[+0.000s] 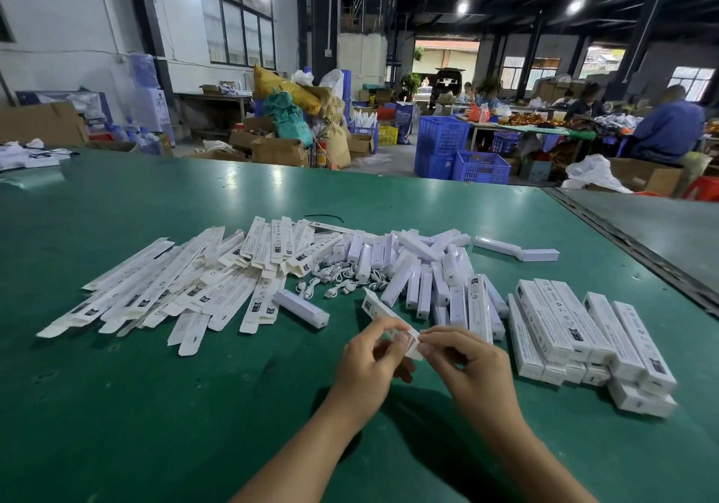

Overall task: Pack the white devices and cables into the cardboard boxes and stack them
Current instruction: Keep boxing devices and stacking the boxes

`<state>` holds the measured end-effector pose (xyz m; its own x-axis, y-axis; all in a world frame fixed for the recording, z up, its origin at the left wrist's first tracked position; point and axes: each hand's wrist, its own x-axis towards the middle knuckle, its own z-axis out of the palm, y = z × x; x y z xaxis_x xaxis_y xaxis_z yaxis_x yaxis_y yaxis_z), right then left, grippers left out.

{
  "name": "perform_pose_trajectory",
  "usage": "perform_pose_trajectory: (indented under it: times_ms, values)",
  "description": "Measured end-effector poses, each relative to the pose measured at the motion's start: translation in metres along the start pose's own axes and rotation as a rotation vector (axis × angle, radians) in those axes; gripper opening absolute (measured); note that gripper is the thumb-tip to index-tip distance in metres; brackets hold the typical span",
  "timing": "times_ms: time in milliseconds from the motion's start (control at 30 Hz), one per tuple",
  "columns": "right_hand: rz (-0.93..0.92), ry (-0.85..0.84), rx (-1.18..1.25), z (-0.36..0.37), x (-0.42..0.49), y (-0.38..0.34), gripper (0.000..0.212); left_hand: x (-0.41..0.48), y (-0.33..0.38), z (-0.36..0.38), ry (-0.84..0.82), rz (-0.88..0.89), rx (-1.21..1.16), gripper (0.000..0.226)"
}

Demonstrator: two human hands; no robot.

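- Table [155, 386]: carries every item listed below.
- Flat boxes [175, 292]: overlapping spread on the left part of the table.
- Devices [420, 269]: heap at centre, right of the flat boxes.
- Cables [334, 280]: on the table between those two heaps.
- Closed boxes [583, 331]: stacked in layers at right, just beside the devices.
- Single box [373, 304]: in front of the cables, near end between left hand [369, 362] and right hand [467, 362].
- Crates [443, 140]: on the floor behind the table.
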<state>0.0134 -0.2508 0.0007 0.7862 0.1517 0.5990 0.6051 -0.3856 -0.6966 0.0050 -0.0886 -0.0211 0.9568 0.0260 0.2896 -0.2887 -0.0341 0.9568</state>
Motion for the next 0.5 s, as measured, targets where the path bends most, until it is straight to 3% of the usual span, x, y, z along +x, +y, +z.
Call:
perform_pose_trajectory:
  times_ms: [133, 267, 400, 500]
  values:
    - [0.228, -0.034, 0.252, 0.0, 0.002, 0.001, 0.014, -0.003, 0.005, -0.002, -0.059, 0.008, -0.002, 0.007]
    - [0.282, -0.052, 0.419, -0.003, 0.002, 0.001, 0.014, -0.006, 0.008, -0.004, -0.129, 0.041, 0.005, 0.019]
    - [0.277, -0.056, 0.377, 0.001, 0.001, 0.0, 0.017, -0.006, 0.011, -0.002, -0.065, 0.09, 0.047, 0.018]
    - [0.209, 0.074, 0.049, 0.0, 0.003, 0.006, 0.011, -0.004, 0.012, 0.001, -0.01, 0.114, 0.047, 0.015]
